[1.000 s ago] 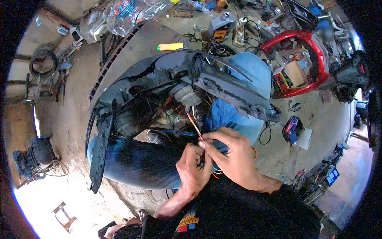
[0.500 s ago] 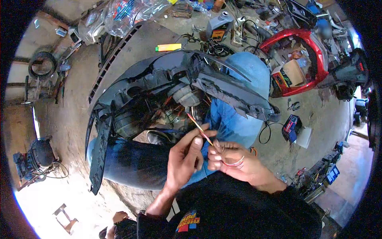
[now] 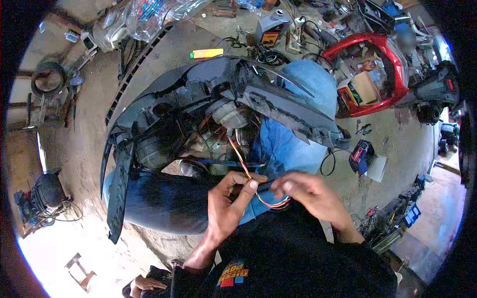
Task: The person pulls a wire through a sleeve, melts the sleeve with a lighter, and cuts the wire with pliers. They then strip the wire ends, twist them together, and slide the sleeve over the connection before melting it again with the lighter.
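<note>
A black plastic vehicle panel (image 3: 198, 82) with round lamp housings (image 3: 231, 115) rests across the person's legs. From it runs a thin bundle of red, yellow and white wires (image 3: 238, 156). My left hand (image 3: 231, 198) pinches the bundle between thumb and forefinger. Beyond that pinch the wires curve in a loop below my right hand (image 3: 315, 198). The right hand is slightly blurred, its thumb and forefinger close together beside the wires; whether it holds anything cannot be made out.
A yellow-green object (image 3: 206, 53) lies behind the panel. A grey bottle (image 3: 272, 29) stands at the back, with a red frame (image 3: 405, 74) and a cardboard box (image 3: 365, 88) to the right. Another person's hand (image 3: 149, 283) shows at the bottom left.
My right hand has come off the wires and moved slightly right and up. The left hand still pinches them, a little lower. The wire loop now hangs more openly.
</note>
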